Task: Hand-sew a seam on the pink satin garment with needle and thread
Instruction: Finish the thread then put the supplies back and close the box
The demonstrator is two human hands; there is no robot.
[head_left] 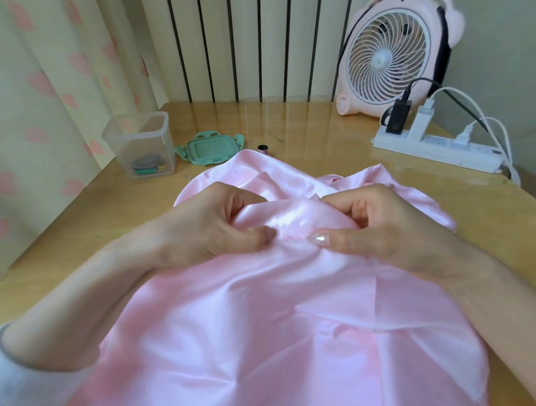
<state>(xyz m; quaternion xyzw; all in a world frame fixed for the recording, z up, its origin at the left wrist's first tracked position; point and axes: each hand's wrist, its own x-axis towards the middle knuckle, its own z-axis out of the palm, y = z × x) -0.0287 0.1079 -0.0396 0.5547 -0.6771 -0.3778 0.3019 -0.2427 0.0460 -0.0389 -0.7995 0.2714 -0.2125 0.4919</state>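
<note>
Wooden table (pixel 369 136), glossy, filling the view from the near edge to the far wall. Pink satin garment (pixel 272 309), spread over the middle of the table from the near edge toward the centre, its far part bunched into raised folds. Curtain (pixel 52 73) with pink heart print, hanging along the left of the table. Radiator (pixel 236 43) of pale vertical ribs, standing behind the table's far edge. Pink desk fan (pixel 390 55), upright at the far right corner. White power strip (pixel 435 151), lying just in front of and right of the fan, with several plugs and cables in it. Left hand (pixel 211 228) and right hand (pixel 390 228), set close together over the bunched far part of the garment; each grasps a raised fold of satin, thumb on the near side and curled fingers on the far side, the two thumb tips nearly meeting. Whether either hand also holds a needle cannot be told. White sleeve (pixel 11 370), covering the left forearm at the lower left. Clear plastic container (pixel 139 143), open and upright at the far left of the table, with small items at its bottom. Green lid (pixel 209 148), lying flat just right of the container. Thread spool (pixel 262 149), small and dark, standing right of the lid at the garment's far edge.
</note>
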